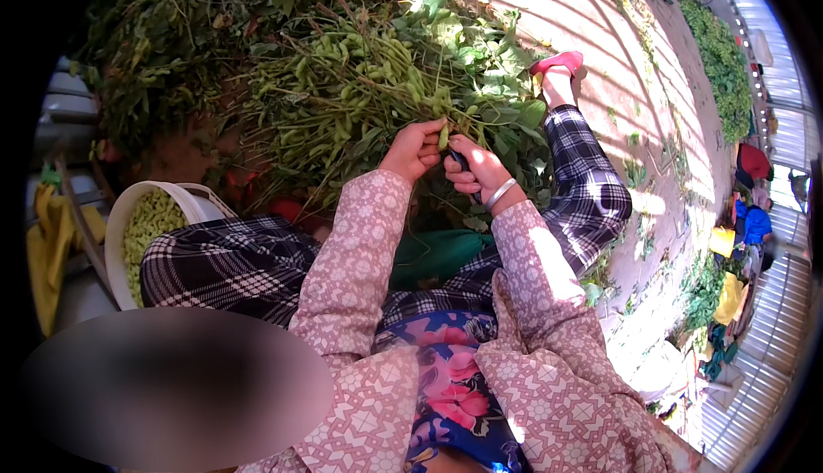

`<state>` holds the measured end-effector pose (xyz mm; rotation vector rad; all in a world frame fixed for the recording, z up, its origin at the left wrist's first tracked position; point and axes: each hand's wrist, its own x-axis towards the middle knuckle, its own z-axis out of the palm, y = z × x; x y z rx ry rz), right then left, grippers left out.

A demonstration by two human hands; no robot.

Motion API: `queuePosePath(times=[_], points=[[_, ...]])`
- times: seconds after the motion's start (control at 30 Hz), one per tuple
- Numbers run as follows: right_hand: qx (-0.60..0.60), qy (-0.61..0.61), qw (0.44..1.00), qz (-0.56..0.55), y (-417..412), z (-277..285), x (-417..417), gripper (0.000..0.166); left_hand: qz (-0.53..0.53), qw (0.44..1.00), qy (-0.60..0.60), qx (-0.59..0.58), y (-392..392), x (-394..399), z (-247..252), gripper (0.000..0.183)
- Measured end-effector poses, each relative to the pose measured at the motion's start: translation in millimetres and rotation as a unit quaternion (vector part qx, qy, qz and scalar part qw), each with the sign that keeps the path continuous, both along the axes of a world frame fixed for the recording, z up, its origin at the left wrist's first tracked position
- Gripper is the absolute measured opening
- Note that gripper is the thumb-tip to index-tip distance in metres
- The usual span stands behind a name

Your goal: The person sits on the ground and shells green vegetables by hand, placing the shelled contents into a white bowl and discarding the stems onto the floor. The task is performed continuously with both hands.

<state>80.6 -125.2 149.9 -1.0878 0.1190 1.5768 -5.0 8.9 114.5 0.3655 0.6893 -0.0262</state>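
Observation:
My left hand [415, 150] pinches a green soybean pod [443, 136] between thumb and fingertips, at the near edge of a heap of cut soybean plants [360, 87]. Close beside it, my right hand [476, 167] is closed around a small tool with a dark handle [460, 160]. Its working end is hidden, so its kind cannot be told. The thumb of that hand is near the pod. Many pods still hang on the heaped stems. To my left, a white plastic bucket [114, 241] holds shelled green soybeans [151, 219] beside my bent knee.
More leafy plants [167, 42] are piled at the far left. Green cloth [431, 257] lies between my legs. Yellow cloth [48, 241] hangs at the left edge. Several people sit at far right, one in blue [755, 222]. Plant scraps dot the sunlit floor [617, 87].

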Motion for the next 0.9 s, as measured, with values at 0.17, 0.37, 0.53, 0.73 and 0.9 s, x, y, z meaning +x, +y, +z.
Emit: queuePosePath(times=[0.17, 0.37, 0.53, 0.73, 0.9], points=[[-0.041, -0.067, 0.997, 0.002, 3, 11, -4, 0.004, -0.058, 0.965, 0.085, 0.241, -12, 8, 19, 0.018], [0.051, 0.024, 0.998, -0.02, -4, 0, 1, 0.002, -0.093, 0.961, 0.045, 0.258, -4, 6, 18, 0.021], [0.077, 0.069, 0.993, -0.055, -7, -7, 1, 0.007, -0.079, 0.973, 0.011, 0.216, -2, 5, 18, 0.017], [-0.008, -0.08, 0.996, -0.047, 5, 9, -9, 0.008, -0.028, 0.966, 0.043, 0.254, -5, 6, 8, 0.015], [0.035, -0.514, 0.853, -0.083, 17, -41, -13, 0.015, 0.006, 0.91, 0.137, 0.392, -18, 28, 6, 0.016]])
